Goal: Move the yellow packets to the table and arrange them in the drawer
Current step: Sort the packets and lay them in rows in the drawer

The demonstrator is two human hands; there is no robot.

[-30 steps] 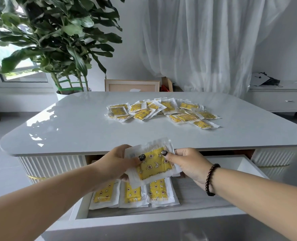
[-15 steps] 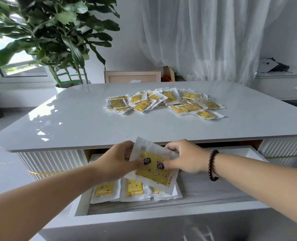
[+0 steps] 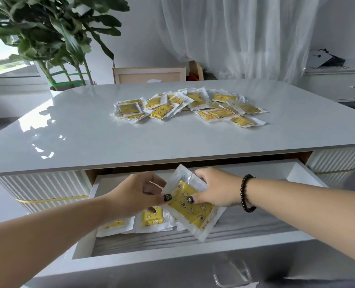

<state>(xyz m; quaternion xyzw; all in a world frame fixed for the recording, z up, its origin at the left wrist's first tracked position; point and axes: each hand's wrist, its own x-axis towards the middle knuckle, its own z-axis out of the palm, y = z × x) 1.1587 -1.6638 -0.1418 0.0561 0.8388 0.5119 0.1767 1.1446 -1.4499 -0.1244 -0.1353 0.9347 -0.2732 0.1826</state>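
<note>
Open drawer (image 3: pixel 293 235): both hands pinch packet (image 3: pixel 190 206), hiding packets beneath.

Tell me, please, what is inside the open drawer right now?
Two packets lie flat along the left of the drawer. Both hands, left hand and right hand, hold another packet above them, hiding anything beneath it.

I see a glossy, smooth pale-grey tabletop (image 3: pixel 89 129) mirroring window light, crinkly clear-plastic yellow-printed packets (image 3: pixel 190 107) lying on it, and a smooth white drawer (image 3: pixel 193 265) with a clear plastic handle (image 3: pixel 231 274).
</note>
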